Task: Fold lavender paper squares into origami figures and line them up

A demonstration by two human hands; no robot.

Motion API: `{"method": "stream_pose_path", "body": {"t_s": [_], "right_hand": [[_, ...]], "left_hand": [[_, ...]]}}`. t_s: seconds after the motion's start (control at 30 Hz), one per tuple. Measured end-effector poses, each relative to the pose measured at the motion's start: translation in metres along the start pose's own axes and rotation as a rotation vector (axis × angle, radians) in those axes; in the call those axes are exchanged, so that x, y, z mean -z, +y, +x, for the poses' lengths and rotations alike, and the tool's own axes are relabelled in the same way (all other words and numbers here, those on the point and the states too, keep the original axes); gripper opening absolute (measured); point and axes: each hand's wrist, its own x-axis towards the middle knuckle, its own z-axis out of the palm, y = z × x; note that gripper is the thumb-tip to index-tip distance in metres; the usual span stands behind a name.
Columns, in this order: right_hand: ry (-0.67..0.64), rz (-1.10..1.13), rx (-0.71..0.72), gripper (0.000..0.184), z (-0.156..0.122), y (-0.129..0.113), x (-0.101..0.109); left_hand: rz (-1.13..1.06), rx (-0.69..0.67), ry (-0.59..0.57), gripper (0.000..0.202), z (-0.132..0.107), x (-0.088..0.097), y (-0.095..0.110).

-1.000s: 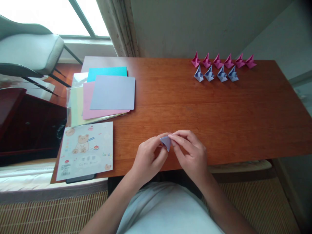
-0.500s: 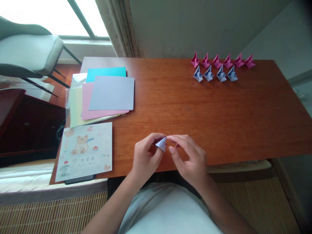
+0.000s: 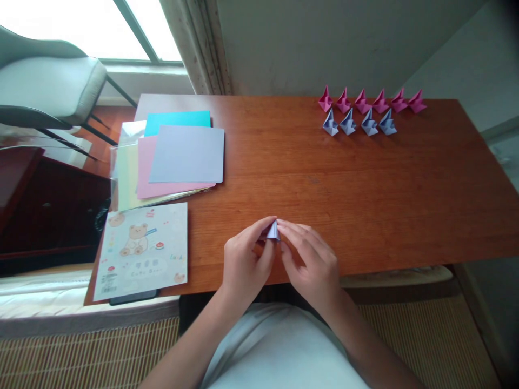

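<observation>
The left hand point(image 3: 245, 259) pinches a small folded paper piece point(image 3: 273, 230) between thumb and fingers; the right hand point(image 3: 312, 259) sets its fingertips against the tip and right side, its thumb close below, though whether it grips cannot be told. The piece, pale lavender-blue, sits above the counter's point(image 3: 308, 189) near edge, a narrow wedge with crisp layered pleats fanning down from a point towards twelve o'clock. The counter is glossy reddish-brown wood with fine lengthwise grain.

At nine o'clock from the hands lies a white paper pad point(image 3: 162, 265), printed with a seated bear, bear heads, small cakes and a barcode; its faint lettering seems to read "Cute Bear", while the other characters are too blurred. A dark, flat, round-cornered object point(image 3: 133, 297) juts from beneath it.

Between ten and eleven, smooth sheets overlap: lavender-blue paper point(image 3: 186, 155) on top, pink paper point(image 3: 145, 173) below, turquoise paper point(image 3: 178, 120) behind, and pale yellow paper point(image 3: 126, 183) in a clear plastic sleeve point(image 3: 114, 186).

At one o'clock, sharp-peaked origami stands in two rows: six magenta figures point(image 3: 362, 102), then four lavender-blue figures point(image 3: 368, 124) nearer the hands.

Further out, a smooth padded chair point(image 3: 52, 81) is at ten and a folded, patterned fabric curtain point(image 3: 198, 48) at eleven.
</observation>
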Motion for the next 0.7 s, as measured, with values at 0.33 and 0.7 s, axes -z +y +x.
{"method": "stream_pose_path", "body": {"t_s": [0.33,0.7], "right_hand": [[0.086,0.075,-0.225,0.03,0.004,0.002,-0.002],[-0.057,0.279,-0.305,0.025,0.008,0.013,0.011]], "left_hand": [[-0.214,0.054,-0.11,0.034,-0.003,-0.008,0.002],[-0.635,0.329,-0.209,0.033,0.006,0.005,0.005]]}}
